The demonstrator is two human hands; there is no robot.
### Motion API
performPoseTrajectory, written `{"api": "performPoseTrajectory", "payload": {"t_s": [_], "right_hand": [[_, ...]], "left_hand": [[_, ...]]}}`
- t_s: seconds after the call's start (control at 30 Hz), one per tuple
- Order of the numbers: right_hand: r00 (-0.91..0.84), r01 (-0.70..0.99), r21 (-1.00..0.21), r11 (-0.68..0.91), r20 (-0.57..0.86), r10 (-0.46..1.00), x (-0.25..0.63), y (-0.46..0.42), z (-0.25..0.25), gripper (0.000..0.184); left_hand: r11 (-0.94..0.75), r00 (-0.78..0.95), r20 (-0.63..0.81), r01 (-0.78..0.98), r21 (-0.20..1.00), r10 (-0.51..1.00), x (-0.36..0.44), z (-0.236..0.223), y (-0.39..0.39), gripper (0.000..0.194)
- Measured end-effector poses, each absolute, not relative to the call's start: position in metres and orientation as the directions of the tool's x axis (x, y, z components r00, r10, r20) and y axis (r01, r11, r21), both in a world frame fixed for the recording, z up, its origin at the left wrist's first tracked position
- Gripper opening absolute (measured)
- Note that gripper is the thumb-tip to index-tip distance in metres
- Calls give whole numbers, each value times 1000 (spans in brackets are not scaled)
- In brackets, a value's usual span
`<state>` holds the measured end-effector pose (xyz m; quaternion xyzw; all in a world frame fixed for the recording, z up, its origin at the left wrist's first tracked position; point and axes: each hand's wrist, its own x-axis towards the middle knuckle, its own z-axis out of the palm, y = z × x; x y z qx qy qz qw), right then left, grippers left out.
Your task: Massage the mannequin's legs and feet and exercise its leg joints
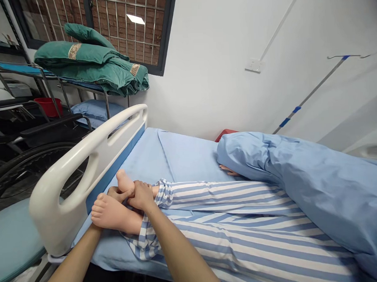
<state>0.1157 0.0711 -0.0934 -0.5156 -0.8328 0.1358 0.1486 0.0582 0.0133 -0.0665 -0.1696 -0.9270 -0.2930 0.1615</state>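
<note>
A figure lies on the bed in blue-and-white striped trousers [219,194]. Its smooth, even surface looks like a care mannequin's. Both my hands are at its far foot [124,181]. My left hand [118,194] is closed around the heel and lower part of that foot, its forearm passing beneath the near foot. Closed over the ankle, just beyond the trouser cuff [164,192], is my right hand [142,195]. The near foot [113,212] rests in front of my left hand, toes pointing up and left, and partly hides that hand.
A cream footboard [63,164] rises left of the feet. The blue quilt [291,173] is bunched over the figure's upper body, with fingers [229,170] showing at its edge. A wheelchair [49,135], green folded bedding [86,58] and an IV pole [315,88] stand around the bed.
</note>
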Motion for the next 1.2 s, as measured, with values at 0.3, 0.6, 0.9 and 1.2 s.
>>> {"api": "performPoseTrajectory", "payload": {"t_s": [0.3,0.6,0.9,1.2], "right_hand": [[-421,821,-368,435,122,899,116,70,-95,37],[-428,813,-375,446,135,893,118,68,-93,38],[-443,812,-372,450,109,890,118,66,-92,33],[-475,783,-445,435,25,880,123,63,-77,45]], "left_hand": [[785,-871,440,425,450,219,58,-69,10,40],[811,-876,436,404,423,208,58,-68,13,41],[758,-875,420,441,481,242,58,-67,9,37],[704,-869,388,482,522,308,61,-52,-1,39]]}}
